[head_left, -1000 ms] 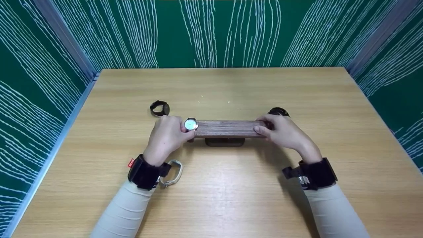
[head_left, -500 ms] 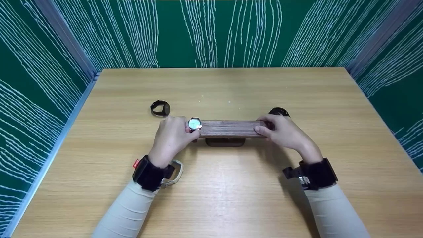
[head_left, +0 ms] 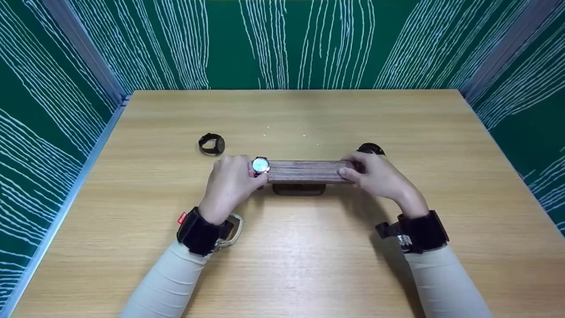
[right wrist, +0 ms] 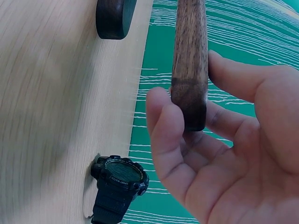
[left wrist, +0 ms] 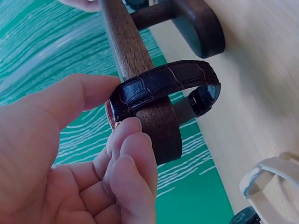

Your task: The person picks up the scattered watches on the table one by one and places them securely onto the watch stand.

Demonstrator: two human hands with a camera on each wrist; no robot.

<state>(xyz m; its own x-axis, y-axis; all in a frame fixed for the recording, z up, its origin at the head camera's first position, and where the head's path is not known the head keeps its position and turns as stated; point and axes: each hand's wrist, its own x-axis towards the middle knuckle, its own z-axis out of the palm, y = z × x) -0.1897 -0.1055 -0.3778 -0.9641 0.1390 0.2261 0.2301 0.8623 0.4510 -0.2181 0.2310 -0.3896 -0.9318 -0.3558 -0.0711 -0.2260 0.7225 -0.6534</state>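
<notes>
A dark wooden watch stand has a long flat bar (head_left: pixel 304 172) raised over a rounded base (head_left: pixel 299 190). My left hand (head_left: pixel 231 183) pinches a wristwatch (head_left: pixel 261 165) by its case at the bar's left end. In the left wrist view the watch's dark brown leather strap (left wrist: pixel 163 83) loops around the bar, its buckle hanging below. My right hand (head_left: pixel 377 176) grips the bar's right end, thumb on the near top and fingers behind; the right wrist view shows that end (right wrist: pixel 190 100) between thumb and fingers.
A black round-faced watch (head_left: pixel 212 144) lies at the back left. A black sport watch (right wrist: pixel 122 172) lies behind my right hand. A pale-strapped watch (head_left: pixel 234 229) lies beside my left wrist. Small white specks dot the wooden table (head_left: pixel 300 265). Green patterned walls (head_left: pixel 247 44) border it.
My left hand has slid the wristwatch slightly rightward along the bar, mostly between the first two frames. My right hand keeps its grip on the other end; the other watches have not moved.
</notes>
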